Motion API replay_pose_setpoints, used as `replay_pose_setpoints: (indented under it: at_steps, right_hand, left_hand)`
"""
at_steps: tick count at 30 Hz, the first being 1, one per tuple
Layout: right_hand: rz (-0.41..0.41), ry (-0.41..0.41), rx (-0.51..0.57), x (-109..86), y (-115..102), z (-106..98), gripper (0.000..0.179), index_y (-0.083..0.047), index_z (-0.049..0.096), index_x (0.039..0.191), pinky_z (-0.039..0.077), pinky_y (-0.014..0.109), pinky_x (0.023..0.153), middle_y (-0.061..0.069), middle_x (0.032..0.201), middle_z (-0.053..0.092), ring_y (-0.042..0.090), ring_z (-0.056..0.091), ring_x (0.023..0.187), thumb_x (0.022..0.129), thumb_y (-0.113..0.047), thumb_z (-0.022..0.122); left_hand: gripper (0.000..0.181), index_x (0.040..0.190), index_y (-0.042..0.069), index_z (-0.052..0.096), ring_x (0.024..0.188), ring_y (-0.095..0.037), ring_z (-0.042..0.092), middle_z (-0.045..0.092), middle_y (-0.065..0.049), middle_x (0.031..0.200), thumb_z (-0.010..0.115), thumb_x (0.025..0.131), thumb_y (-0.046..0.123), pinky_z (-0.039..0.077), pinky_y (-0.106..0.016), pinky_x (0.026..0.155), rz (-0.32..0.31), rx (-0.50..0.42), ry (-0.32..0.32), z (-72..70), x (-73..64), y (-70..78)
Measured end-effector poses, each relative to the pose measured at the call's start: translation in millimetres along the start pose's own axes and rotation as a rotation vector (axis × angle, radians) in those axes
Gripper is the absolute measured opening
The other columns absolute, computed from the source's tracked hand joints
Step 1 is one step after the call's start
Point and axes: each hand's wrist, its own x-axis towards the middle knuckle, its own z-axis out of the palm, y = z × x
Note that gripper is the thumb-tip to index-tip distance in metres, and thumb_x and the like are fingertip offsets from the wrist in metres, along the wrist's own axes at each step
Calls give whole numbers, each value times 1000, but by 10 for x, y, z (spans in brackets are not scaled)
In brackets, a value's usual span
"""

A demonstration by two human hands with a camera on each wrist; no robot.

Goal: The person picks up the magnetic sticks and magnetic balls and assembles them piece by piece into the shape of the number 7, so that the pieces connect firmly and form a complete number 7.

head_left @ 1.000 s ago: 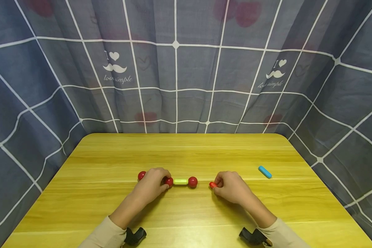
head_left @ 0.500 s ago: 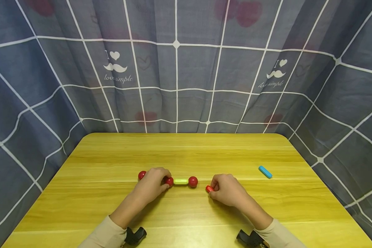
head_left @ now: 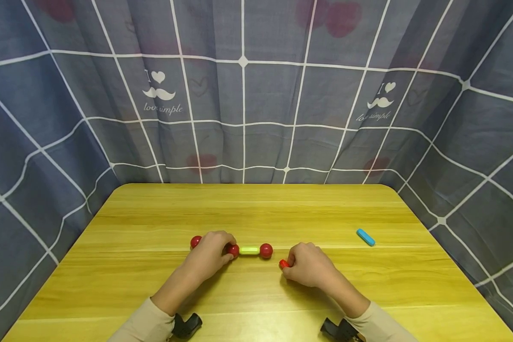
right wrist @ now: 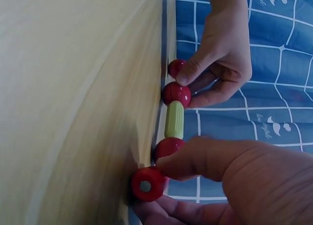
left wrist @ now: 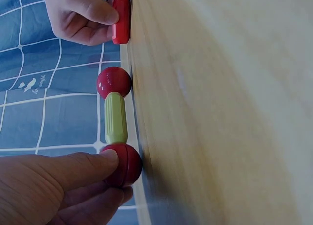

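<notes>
My left hand (head_left: 212, 249) pinches a red ball (left wrist: 128, 168) between thumb and fingers. A yellow-green ribbed rod (head_left: 250, 251) extends right from that ball to a second red ball (head_left: 266, 251), making a straight row on the table. Another red ball (head_left: 195, 242) shows beyond the left hand, partly covered by it. To the right of the row, my right hand (head_left: 309, 265) pinches a short red magnetic rod (head_left: 284, 264) low over the tabletop. In the right wrist view, the round end of the red magnetic rod (right wrist: 148, 184) shows a grey disc at its centre.
A light blue rod (head_left: 365, 237) lies on the wooden table (head_left: 256, 204), right of and behind the right hand. A blue-grey checked curtain (head_left: 265, 95) hangs along the back and both sides. Black wrist mounts sit at both sleeves.
My right hand has drifted left and slightly towards me with the red magnetic rod, which now sits closer to the row's right-hand ball. The left hand keeps its place.
</notes>
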Motion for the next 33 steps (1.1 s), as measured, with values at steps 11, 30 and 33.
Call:
replay_pose_setpoints:
  at_steps: [11,30,33]
  right_hand:
    - [32,-91,197,63,-6,74,19,-17,64,58,29,23,41,-9,48,52,6,38,42,77,-19,66]
    - [185,-351,874,146,-34,249,18,4,71,80,40,18,38,15,71,70,7,56,44,87,-12,65]
    - [210,-364,941,161,-38,264,19,6,69,83,43,18,41,15,73,70,8,58,47,88,-11,63]
  left_hand:
    - [18,90,9,71,83,-14,60,66,0,88,82,76,4,52,-34,76,-18,-2,-8,-5,-1,4]
    - [17,88,8,70,80,-15,60,65,0,85,82,76,2,52,-34,73,-2,7,-11,-12,5,11]
    - [17,88,8,71,80,-15,60,66,0,85,82,76,3,52,-34,73,0,11,-9,-7,2,5]
